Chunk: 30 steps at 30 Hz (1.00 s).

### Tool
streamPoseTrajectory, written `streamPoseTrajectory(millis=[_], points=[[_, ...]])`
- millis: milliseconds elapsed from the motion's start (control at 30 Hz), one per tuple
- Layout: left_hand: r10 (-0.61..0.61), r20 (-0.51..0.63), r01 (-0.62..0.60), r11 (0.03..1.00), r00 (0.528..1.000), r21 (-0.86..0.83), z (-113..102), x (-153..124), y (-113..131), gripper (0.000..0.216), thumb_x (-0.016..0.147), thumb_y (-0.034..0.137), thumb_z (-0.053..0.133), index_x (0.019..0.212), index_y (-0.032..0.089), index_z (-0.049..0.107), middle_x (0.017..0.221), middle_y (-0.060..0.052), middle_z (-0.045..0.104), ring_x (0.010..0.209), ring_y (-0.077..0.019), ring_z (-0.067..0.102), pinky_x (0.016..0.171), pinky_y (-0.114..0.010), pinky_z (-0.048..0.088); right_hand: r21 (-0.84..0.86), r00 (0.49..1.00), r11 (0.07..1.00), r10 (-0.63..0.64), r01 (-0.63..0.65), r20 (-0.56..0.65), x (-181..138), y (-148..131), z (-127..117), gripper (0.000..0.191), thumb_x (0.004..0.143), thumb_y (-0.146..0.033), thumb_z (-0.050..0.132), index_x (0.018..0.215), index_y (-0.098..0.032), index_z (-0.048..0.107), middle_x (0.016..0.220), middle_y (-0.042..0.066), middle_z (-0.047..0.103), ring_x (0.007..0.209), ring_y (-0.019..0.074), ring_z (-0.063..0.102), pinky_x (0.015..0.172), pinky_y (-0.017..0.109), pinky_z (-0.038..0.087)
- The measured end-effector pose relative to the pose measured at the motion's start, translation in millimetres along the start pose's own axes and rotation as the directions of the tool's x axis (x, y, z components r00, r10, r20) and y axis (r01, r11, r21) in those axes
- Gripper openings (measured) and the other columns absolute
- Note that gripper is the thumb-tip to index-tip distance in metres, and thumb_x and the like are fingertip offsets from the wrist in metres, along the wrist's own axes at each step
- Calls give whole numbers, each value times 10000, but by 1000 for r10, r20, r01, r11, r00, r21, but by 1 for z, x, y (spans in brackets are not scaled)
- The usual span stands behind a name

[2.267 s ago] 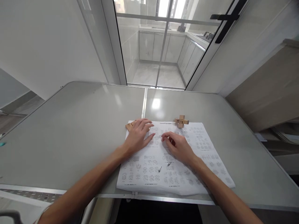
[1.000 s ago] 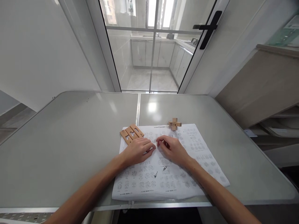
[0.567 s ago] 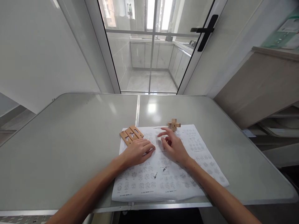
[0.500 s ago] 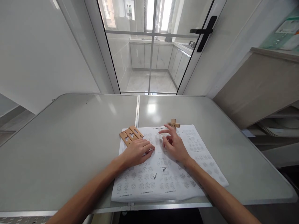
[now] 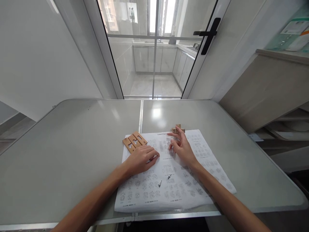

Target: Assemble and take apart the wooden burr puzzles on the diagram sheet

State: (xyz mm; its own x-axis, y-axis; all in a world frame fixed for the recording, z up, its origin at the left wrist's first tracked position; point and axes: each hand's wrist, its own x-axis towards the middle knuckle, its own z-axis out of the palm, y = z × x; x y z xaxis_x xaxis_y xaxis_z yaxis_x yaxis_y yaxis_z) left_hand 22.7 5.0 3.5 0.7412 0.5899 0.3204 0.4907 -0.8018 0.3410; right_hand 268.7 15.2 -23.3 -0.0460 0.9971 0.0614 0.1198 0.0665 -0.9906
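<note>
I have both hands low over the printed sheet, wooden pieces along its far side.
Leftmost, three flat wooden strips lie side by side across the sheet's far left corner, overhanging onto the table; their long axes run parallel, from far left to near right. Just beside them I see my left hand palm down, fingers together and loosely curled; I cannot tell whether thumb and forefinger meet. Farther right, my right hand angles forward and left, fingers partly spread. Its forefinger overlaps the wooden cross at the far edge, contact unclear; one bar runs left to right.
</note>
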Motion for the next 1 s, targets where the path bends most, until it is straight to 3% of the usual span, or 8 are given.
streamPoseTrajectory(millis=[467,667,867,1000], points=[[14,10,-14,1000,1000,26,-1,0,2,210,1082,215,484,1020,190,683,898,-39,744,796,-179,680,771,-315,477,-17,1000,1000,14,-14,-28,1,1,2,443,951,-306,613,1376,-310,487,1340,91,711,671,150,740,599,302,549],[-4,10,4,1000,1000,17,-1,-1,2,195,1075,214,494,1004,192,675,903,-37,744,791,-179,676,765,-314,477,33,999,999,-10,11,-32,-2,-7,5,247,918,-274,618,1162,-264,582,1015,37,795,602,146,673,635,310,537],[-28,-12,28,1000,1000,11,-1,-1,1,163,1076,244,516,1042,203,671,868,-24,713,800,-185,669,769,-319,480,230,994,973,-41,15,106,-7,-20,5,191,863,-194,556,1034,-237,627,685,-32,701,477,124,540,505,268,405],[-157,-122,149,986,980,-73,-2,-3,0,151,1069,349,578,1085,213,640,817,-2,656,768,-180,641,741,-310,473,344,973,937,-29,-53,230,-10,-24,3,195,840,-165,538,989,-230,644,623,-49,661,453,111,494,488,257,350]])
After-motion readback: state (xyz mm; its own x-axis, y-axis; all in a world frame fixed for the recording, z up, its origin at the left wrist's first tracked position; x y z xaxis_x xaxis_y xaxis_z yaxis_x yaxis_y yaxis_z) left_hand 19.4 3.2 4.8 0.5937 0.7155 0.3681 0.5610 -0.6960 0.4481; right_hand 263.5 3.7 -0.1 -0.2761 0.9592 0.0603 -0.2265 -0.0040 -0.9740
